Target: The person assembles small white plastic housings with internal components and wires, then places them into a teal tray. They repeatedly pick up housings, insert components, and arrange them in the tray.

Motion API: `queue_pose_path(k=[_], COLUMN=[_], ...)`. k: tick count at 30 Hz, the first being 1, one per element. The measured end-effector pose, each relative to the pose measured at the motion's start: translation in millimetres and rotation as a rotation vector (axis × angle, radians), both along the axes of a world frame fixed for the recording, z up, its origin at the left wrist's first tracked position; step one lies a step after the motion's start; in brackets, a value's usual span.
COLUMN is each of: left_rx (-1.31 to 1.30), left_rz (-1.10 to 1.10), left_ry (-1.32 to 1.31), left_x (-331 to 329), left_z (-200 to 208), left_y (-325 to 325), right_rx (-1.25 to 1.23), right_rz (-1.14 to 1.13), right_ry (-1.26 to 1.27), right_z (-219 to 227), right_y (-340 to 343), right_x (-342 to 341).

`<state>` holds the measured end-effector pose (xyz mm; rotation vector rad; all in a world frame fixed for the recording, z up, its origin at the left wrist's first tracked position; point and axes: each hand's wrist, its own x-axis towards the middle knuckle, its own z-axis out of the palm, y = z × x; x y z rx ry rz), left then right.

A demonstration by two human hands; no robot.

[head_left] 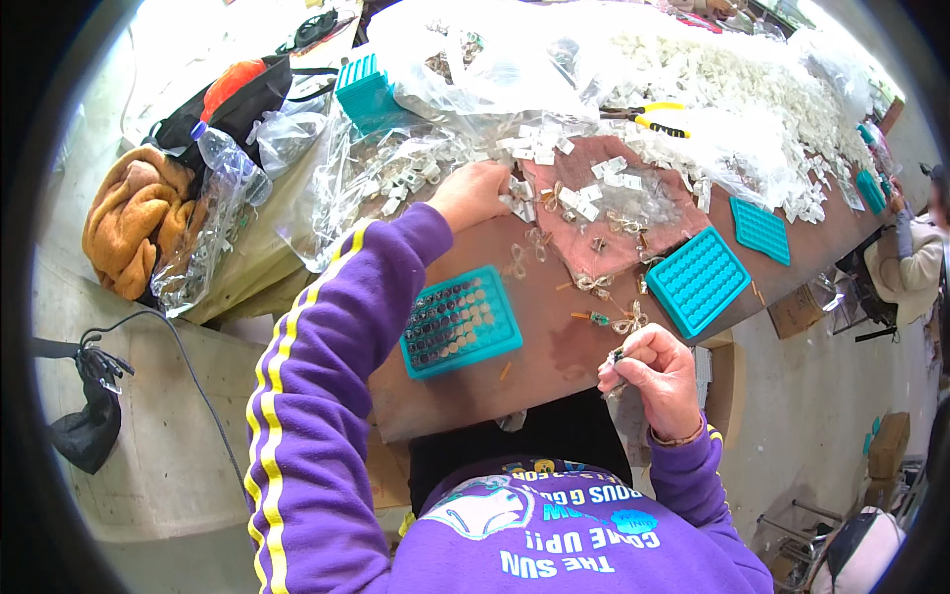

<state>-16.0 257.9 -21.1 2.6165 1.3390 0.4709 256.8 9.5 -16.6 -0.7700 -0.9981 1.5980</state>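
Observation:
My left hand [475, 196] reaches to the edge of a scatter of small white plastic pieces [586, 202], its fingers closed at a white piece [520, 195]. Near my body, my right hand [661, 378] pinches a small dark green circuit board [615, 356], partly covered by the fingers. Thin coiled wires [633, 319] lie just beyond that hand, beside another small green board [598, 318]. Between my arms stands a teal tray [510, 332] holding rows of small round parts, some dark and some tan. A pink cloth [594, 252] lies under white pieces and wire coils.
Teal ridged trays [700, 281] [760, 231] lie to the right; others [364, 96] are stacked at the back left. Yellow-handled pliers [661, 119] rest near a large white heap [732, 89]. A plastic bottle [233, 163] and brown cloth [139, 223] are at left. Another person [908, 252] sits far right.

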Motion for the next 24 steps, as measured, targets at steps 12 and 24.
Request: queue_pose_path(k=[12, 24], left_rx=[-0.255, -0.715], left_rz=[0.227, 0.066], left_ry=[-0.195, -0.958], left_x=[-49, 1], left_z=[43, 50], left_y=[-77, -232], right_rx=[-0.041, -0.235], right_rz=[0.084, 0.364], right_ry=[-0.001, 0.448], right_z=[15, 16], right_y=[5, 14], right_x=[-39, -71])
